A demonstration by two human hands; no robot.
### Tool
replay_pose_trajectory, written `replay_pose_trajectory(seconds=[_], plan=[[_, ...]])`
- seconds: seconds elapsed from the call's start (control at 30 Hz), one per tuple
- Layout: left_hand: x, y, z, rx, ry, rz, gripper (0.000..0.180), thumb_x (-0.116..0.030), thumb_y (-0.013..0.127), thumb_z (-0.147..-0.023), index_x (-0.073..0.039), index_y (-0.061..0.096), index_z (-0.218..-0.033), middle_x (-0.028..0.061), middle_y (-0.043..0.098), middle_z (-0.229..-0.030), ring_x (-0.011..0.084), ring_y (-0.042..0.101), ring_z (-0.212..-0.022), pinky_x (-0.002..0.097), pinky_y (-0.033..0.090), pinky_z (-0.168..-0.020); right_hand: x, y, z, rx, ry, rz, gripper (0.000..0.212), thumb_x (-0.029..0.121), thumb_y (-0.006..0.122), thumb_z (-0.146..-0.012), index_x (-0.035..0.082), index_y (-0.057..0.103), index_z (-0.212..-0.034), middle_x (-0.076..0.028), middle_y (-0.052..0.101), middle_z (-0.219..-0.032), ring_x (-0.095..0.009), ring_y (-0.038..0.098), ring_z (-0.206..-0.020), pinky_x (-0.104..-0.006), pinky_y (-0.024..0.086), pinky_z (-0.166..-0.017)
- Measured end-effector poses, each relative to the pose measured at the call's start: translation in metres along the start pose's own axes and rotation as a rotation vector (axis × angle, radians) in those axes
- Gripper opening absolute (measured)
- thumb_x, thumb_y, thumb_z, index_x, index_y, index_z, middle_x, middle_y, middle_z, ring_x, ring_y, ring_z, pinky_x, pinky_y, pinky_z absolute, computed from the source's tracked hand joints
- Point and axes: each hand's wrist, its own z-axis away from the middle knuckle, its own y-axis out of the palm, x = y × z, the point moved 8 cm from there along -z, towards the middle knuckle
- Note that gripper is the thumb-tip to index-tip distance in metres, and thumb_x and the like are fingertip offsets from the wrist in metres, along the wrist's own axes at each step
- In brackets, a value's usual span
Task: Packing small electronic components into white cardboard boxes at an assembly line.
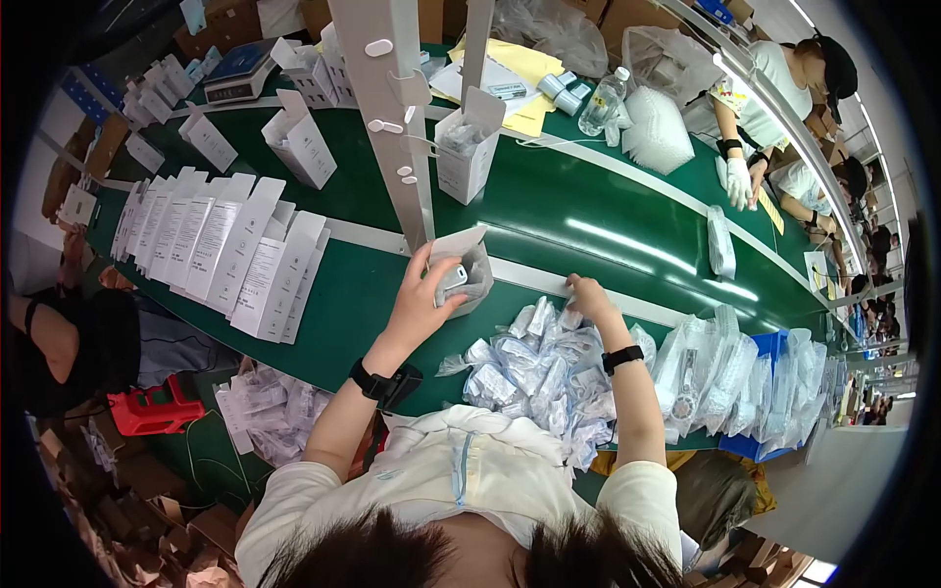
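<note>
My left hand [423,295] is closed around the near left side of an open white carton [477,274], its flap standing up at the back. Inside the carton, by my fingers, shows a small white device [454,278] with a dark slot. Over the far edge of a heap of small clear bags [544,367], my right hand [589,298] has its fingers curled together. Whatever lies between those fingers, if anything, is hidden. The bags hold pale parts too small to name.
Rows of open white cartons [211,235] stand on the left of the green table. A metal post [387,118] rises beyond my left hand. Bubble-wrapped packs [720,367] fill a blue bin [769,345] at right. Co-workers sit far right, one wearing a white glove [737,181].
</note>
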Motion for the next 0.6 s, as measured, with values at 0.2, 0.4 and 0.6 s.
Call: replay_pose_trajectory(seconds=[0.2, 0.4, 0.6], plan=[[0.001, -0.014, -0.009, -0.118, -0.079, -0.168, 0.016, -0.003, 0.066, -0.066, 0.0, 0.06, -0.081, 0.0162, 0.052, -0.109, 0.0331, 0.056, -0.09, 0.0333, 0.047, -0.075, 0.023, -0.044, 0.008, -0.321, -0.329, -0.289, 0.031, 0.0, 0.071, -0.058, 0.001, 0.062, -0.087, -0.012, 0.055, -0.075, -0.029, 0.057, -0.072, -0.0336, 0.047, -0.067], [0.012, -0.027, -0.015, -0.165, -0.224, -0.063, 0.011, -0.001, 0.066, -0.063, 0.003, 0.059, -0.071, 0.0138, 0.061, -0.087, 0.0305, 0.06, -0.074, 0.0326, 0.048, -0.067, 0.104, -0.182, 0.121, -0.792, -0.49, -0.69, 0.02, -0.007, 0.066, -0.061, 0.002, 0.063, -0.079, -0.009, 0.052, -0.073, -0.02, 0.055, -0.067, -0.0278, 0.044, -0.056], [0.012, -0.025, -0.016, -0.197, -0.221, -0.029, 0.01, -0.002, 0.066, -0.063, 0.004, 0.059, -0.068, 0.0149, 0.062, -0.082, 0.0305, 0.061, -0.072, 0.032, 0.047, -0.066, 0.243, -0.165, 0.164, -0.82, -1.12, -0.233, 0.019, 0.003, 0.067, -0.064, 0.003, 0.06, -0.081, -0.007, 0.051, -0.077, -0.021, 0.053, -0.079, -0.03, 0.046, -0.065]])
